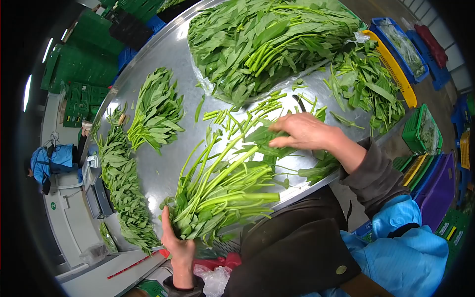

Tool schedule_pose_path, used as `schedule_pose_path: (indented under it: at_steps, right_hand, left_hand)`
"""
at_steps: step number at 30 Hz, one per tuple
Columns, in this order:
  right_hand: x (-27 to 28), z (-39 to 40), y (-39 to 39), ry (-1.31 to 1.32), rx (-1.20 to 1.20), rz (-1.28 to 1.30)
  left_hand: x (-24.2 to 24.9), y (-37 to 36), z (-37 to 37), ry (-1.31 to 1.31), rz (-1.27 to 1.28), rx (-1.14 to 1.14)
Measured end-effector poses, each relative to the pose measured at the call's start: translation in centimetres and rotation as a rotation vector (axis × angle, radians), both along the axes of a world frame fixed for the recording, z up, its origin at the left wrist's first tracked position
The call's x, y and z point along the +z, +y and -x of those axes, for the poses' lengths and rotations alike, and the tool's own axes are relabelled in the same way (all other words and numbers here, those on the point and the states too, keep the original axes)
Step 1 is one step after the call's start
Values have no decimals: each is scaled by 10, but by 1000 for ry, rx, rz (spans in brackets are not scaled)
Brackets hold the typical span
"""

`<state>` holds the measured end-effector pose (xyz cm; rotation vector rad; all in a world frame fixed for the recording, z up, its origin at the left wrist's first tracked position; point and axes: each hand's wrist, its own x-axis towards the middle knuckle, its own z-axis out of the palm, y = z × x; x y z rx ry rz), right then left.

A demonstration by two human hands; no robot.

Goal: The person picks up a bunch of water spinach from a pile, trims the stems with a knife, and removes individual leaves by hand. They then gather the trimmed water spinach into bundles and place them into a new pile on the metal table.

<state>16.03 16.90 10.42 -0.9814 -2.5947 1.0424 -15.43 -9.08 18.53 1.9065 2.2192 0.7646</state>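
1. Left hand [177, 243] is wrapped round the leafy end of the bunch [222, 190], near edge of the table [163, 54].
2. Right hand [303, 131] lies flat, fingers loose, on its stems.
3. Big pile [262, 42] sits beyond the bunch.

A person's left hand [179, 247] cups the stem ends of a bunch of leafy greens [222, 190] at the near edge of a steel tabletop [163, 59], while the right hand [304, 132] lies flat on the bunch's leaves. A large heap of greens [262, 39] fills the far end; smaller bundles [156, 111] line the left edge. Coloured crates [420, 131] stand off the right edge.
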Motion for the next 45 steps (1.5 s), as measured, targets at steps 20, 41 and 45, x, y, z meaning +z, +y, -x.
schedule_pose_path:
  at_steps: [20,41,45]
  right_hand:
    - [37,34,-55,309,97,200]
    - [23,51,-65,1156,-637,1028]
    - [-29,18,-10,1684,-956,1182]
  left_hand:
    - [-1,-9,-11,-60,-33,49]
    - [-1,7,-39,-261,14,52]
    - [-4,3,-31,-448,57,173]
